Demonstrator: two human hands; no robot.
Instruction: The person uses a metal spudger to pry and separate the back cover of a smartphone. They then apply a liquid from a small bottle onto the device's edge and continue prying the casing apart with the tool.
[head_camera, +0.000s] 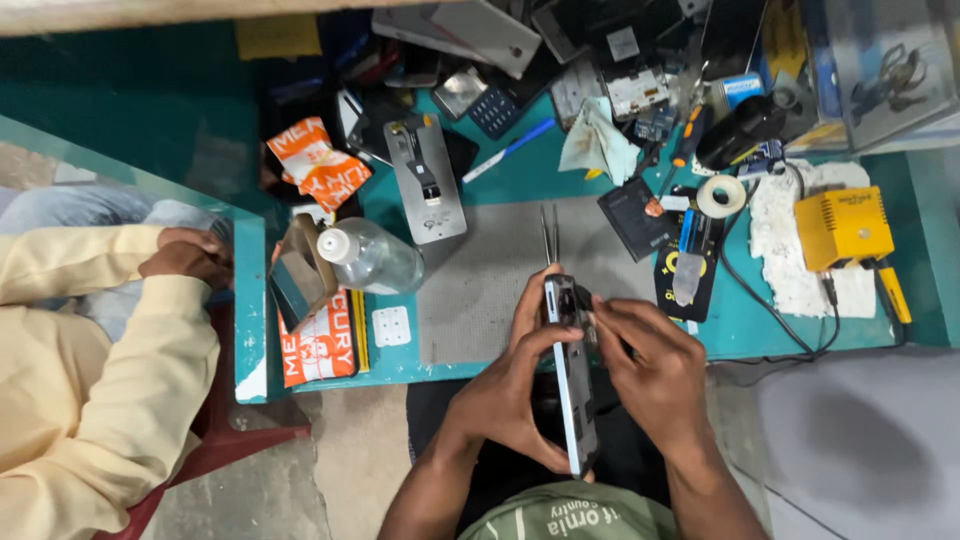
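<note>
Low in the middle of the frame, both hands, left (515, 385) and right (655, 370), clamp an edge-on phone (575, 385) above the table (480, 280), tweezers (551, 235) beyond; its face and the right fingertips are hidden.

Both bare forearms rise from the bottom edge of the view and converge toward the middle, elbows out of sight below. The left hand (512, 390) is turned palm toward the right, thumb side up, its fingers (527, 300) stretched upward and curled round the far side of what it grips, while the thumb (545, 345) presses across the near side. The right hand (655, 375) sits just beside it, back of the hand facing the camera, wrist bent slightly inward. Its fingers (615, 315) bunch together and point left, tips meeting the left hand's fingertips. Both hands are closed in a grip, knuckles raised.
</note>
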